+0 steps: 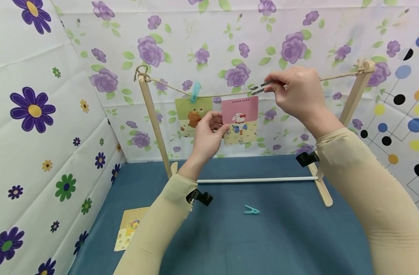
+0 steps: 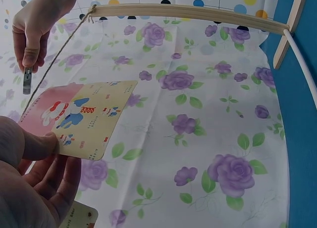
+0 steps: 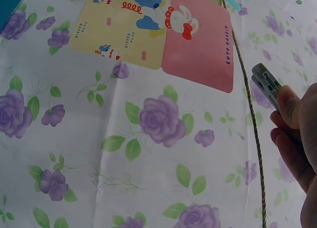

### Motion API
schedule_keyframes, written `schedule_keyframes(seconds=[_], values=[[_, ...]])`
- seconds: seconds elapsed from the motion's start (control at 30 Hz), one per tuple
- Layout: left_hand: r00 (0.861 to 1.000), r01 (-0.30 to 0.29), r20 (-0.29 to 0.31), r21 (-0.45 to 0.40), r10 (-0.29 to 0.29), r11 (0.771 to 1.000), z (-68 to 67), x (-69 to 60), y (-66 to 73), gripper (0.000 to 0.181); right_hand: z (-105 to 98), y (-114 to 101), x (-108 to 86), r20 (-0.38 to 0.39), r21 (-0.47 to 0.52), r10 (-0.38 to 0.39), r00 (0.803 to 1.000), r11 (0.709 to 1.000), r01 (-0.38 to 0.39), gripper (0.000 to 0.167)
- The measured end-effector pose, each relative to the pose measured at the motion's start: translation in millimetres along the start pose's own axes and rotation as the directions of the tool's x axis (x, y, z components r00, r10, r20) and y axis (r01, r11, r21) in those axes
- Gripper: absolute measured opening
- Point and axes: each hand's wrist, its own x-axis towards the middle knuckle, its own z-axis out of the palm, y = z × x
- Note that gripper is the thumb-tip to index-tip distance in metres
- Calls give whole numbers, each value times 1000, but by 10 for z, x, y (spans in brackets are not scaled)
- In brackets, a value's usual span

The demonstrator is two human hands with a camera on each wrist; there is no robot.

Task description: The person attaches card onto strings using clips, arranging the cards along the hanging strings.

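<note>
My left hand [image 1: 209, 133] pinches the left edge of a pink and yellow rabbit card [image 1: 240, 119] between thumb and fingers, its top edge just below the twine [image 1: 226, 94]. In my right hand [image 1: 300, 93] a grey clothespin [image 3: 267, 84] is pinched, its tip near the twine and apart from the card in the right wrist view. A turquoise clothespin [image 1: 195, 92] clips a green bear card [image 1: 194, 114] on the twine, left of the rabbit card. Part of the bear card is hidden behind my left hand.
A wooden frame with a left post [image 1: 154, 122] and right post [image 1: 356, 93] carries the twine, and a white rod [image 1: 257, 180] joins its feet. On the blue table surface [image 1: 264, 244] lie another turquoise clothespin [image 1: 251, 210] and a yellow card [image 1: 130, 229]. Flowered cloth [image 1: 202, 34] hangs behind.
</note>
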Motion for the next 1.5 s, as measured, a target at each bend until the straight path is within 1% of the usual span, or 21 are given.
schedule_keyframes(seconds=[0.23, 0.37, 0.57, 0.83, 1.0, 1.13, 1.37, 1.5], values=[[1000, -12, -5, 7, 12, 1000, -12, 43, 15, 22, 7, -26, 84, 31, -13, -16, 999, 1000, 17, 10], [1000, -8, -6, 2, 8, 1000, -9, 59, 26, 22, 5, -47, 132, 53, -15, 6, 999, 1000, -6, 11], [1000, 19, 1, 4, -19, 1000, 10, 67, 12, 23, 0, -53, 168, 103, -22, 48, 994, 999, -46, 10], [1000, 13, -3, 4, -13, 1000, 24, 72, -8, 23, 20, -60, 209, 150, -18, 55, 987, 998, -53, 10], [1000, 14, -1, -5, -14, 1000, 20, 71, -13, 23, 18, -79, 200, 188, -14, 78, 979, 997, -77, 13], [1000, 16, -4, -7, -16, 1000, 16, 73, 3, 23, 18, -86, 198, 202, -26, 78, 976, 997, -74, 11], [999, 32, 5, -4, -32, 999, 25, 79, 22, 23, 38, -86, 204, 226, -50, 99, 969, 995, -90, 13], [999, 32, -5, -8, -32, 999, 17, 79, 18, 23, 54, -91, 207, 234, -52, 91, 968, 995, -82, 13]])
